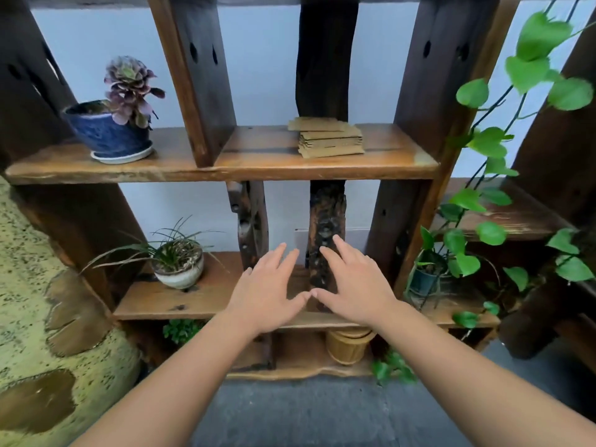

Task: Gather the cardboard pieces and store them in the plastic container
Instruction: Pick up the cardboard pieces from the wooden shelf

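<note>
Both hands hover flat with fingers spread wide, holding nothing: the left hand (269, 290) and right hand (351, 283) meet at the thumb tips in front of the lower wooden shelf (193, 301), hiding part of its front edge and the foot of a dark gnarled wooden post (325, 221). The stack of tan corrugated cardboard pieces (329, 137) lies on the upper wooden shelf (225, 171), near its right end, touching a dark upright behind. A round woven basket (348, 346) below is half hidden by the right wrist. No writing is legible.
</note>
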### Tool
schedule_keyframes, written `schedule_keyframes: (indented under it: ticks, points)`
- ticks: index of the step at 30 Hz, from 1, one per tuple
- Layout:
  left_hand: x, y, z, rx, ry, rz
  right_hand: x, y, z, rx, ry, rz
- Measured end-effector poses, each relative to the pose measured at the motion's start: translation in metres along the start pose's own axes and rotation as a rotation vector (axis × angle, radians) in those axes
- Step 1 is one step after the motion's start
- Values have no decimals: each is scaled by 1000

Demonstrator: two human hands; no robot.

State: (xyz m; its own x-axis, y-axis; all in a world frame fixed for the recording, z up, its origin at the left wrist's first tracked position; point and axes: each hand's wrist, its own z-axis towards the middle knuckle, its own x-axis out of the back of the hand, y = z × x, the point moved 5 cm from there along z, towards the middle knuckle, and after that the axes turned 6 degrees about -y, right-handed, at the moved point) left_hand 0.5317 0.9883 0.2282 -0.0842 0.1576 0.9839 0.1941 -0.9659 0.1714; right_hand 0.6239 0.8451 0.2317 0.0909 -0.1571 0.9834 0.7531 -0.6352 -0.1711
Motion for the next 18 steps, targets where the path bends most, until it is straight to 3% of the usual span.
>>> schedule_keyframes:
  ticks: [13,18]
  points:
    - [88,30,72,13,222,30,112,46,55,91,223,-120]
    - [110,28,101,7,242,5,134,51,80,94,224,-165]
